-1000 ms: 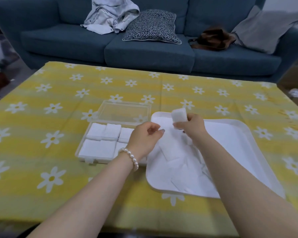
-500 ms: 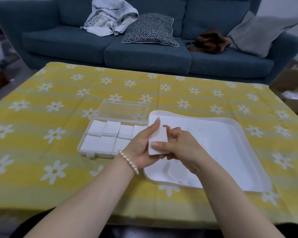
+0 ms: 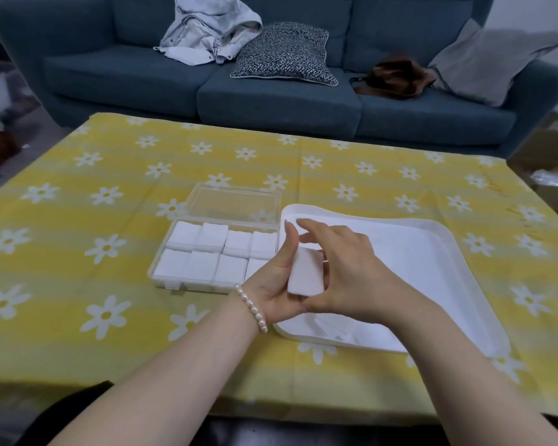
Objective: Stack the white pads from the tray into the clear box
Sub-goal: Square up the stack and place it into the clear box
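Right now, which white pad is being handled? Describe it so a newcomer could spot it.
On the yellow daisy tablecloth, find the white tray beside the clear box. Over the tray's left edge, both hands hold one pad upright, unlike those lying flat in the box.

A home living room: blue sofa point(image 3: 271, 91) with cushions behind a daisy-print tablecloth point(image 3: 110, 175).

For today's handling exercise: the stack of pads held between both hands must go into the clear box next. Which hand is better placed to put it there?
Left. The left hand already cradles the pad stack and lies on the side of the clear box, right beside its near right corner. The right hand is over the white tray, farther from the box.
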The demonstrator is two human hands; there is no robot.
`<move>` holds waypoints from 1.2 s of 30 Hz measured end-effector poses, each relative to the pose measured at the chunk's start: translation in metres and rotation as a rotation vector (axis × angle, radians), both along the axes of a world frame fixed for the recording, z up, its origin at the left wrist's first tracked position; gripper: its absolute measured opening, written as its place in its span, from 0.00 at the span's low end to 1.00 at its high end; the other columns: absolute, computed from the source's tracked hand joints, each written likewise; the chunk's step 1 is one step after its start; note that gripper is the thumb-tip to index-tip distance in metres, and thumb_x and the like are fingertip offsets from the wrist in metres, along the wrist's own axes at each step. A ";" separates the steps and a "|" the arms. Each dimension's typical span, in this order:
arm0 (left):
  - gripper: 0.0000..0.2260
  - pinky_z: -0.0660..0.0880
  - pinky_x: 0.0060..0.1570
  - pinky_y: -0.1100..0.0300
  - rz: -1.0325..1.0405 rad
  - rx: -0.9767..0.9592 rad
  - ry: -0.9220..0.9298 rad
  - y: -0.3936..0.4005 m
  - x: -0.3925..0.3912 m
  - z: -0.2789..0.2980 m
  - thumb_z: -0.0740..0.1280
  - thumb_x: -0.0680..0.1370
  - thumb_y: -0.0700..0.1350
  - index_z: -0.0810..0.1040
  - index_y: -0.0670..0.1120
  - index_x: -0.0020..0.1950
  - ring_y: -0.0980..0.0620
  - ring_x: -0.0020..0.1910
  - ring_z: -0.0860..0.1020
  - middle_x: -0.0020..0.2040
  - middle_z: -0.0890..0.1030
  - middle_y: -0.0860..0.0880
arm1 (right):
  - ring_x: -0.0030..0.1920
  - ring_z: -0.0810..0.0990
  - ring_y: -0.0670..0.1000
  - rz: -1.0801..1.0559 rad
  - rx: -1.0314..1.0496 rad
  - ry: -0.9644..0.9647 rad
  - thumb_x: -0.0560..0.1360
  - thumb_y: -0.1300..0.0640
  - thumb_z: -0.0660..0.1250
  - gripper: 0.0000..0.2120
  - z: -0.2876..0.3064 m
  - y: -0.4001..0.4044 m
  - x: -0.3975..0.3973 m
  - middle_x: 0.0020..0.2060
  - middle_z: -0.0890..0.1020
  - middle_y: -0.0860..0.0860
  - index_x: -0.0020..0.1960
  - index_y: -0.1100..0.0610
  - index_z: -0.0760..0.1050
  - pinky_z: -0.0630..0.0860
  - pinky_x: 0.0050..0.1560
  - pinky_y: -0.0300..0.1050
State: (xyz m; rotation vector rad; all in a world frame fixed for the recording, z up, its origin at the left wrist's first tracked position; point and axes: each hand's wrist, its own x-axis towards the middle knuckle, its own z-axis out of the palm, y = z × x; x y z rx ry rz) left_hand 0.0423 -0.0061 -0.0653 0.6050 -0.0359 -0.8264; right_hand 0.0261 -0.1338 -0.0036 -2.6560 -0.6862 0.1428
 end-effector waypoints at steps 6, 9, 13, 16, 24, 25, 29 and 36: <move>0.31 0.76 0.53 0.56 0.016 0.021 -0.061 -0.001 -0.002 0.000 0.75 0.56 0.65 0.83 0.47 0.52 0.51 0.54 0.79 0.52 0.79 0.48 | 0.54 0.67 0.45 -0.019 -0.013 0.023 0.62 0.48 0.75 0.39 0.001 0.001 0.001 0.58 0.73 0.44 0.70 0.47 0.62 0.64 0.61 0.43; 0.29 0.76 0.55 0.56 -0.003 0.005 -0.115 -0.002 -0.002 0.002 0.76 0.58 0.63 0.84 0.47 0.53 0.51 0.55 0.80 0.53 0.81 0.48 | 0.55 0.67 0.45 -0.041 0.068 0.068 0.62 0.49 0.75 0.38 0.003 0.000 0.000 0.52 0.71 0.40 0.69 0.45 0.63 0.67 0.61 0.46; 0.29 0.76 0.52 0.58 0.012 0.027 -0.095 -0.003 -0.002 0.001 0.75 0.58 0.63 0.84 0.48 0.52 0.52 0.54 0.80 0.51 0.82 0.49 | 0.52 0.66 0.44 -0.026 0.040 0.056 0.61 0.49 0.76 0.40 0.000 -0.002 0.001 0.53 0.72 0.40 0.69 0.44 0.62 0.67 0.60 0.45; 0.33 0.75 0.47 0.57 0.031 0.038 0.003 -0.005 -0.003 0.006 0.63 0.66 0.71 0.82 0.46 0.55 0.50 0.51 0.80 0.51 0.80 0.47 | 0.57 0.70 0.47 -0.048 0.084 0.078 0.61 0.49 0.77 0.40 -0.002 -0.005 0.001 0.56 0.74 0.42 0.69 0.45 0.62 0.69 0.61 0.49; 0.37 0.78 0.35 0.58 -0.020 0.021 0.075 0.001 -0.009 0.015 0.50 0.73 0.71 0.83 0.41 0.52 0.45 0.43 0.82 0.47 0.82 0.43 | 0.59 0.70 0.47 -0.080 0.157 0.138 0.58 0.49 0.80 0.46 -0.008 -0.013 -0.002 0.58 0.71 0.42 0.71 0.45 0.62 0.71 0.60 0.50; 0.38 0.79 0.34 0.58 -0.026 0.019 0.083 0.001 -0.009 0.016 0.50 0.73 0.71 0.82 0.40 0.54 0.44 0.43 0.83 0.47 0.83 0.42 | 0.59 0.70 0.46 -0.093 0.180 0.151 0.57 0.50 0.81 0.47 -0.008 -0.015 -0.002 0.57 0.70 0.41 0.71 0.46 0.62 0.72 0.60 0.49; 0.42 0.79 0.36 0.56 -0.022 0.090 0.091 0.000 -0.006 0.012 0.48 0.71 0.73 0.73 0.39 0.64 0.44 0.49 0.81 0.55 0.80 0.42 | 0.59 0.70 0.45 -0.151 0.291 0.154 0.58 0.54 0.81 0.42 -0.010 -0.023 -0.004 0.56 0.70 0.41 0.68 0.48 0.68 0.73 0.58 0.42; 0.37 0.77 0.35 0.60 -0.040 0.095 0.039 -0.003 -0.006 0.010 0.46 0.73 0.71 0.76 0.44 0.58 0.45 0.51 0.82 0.53 0.82 0.44 | 0.58 0.71 0.47 -0.119 0.214 0.045 0.60 0.53 0.79 0.33 -0.018 -0.026 -0.003 0.54 0.74 0.44 0.63 0.51 0.73 0.70 0.60 0.46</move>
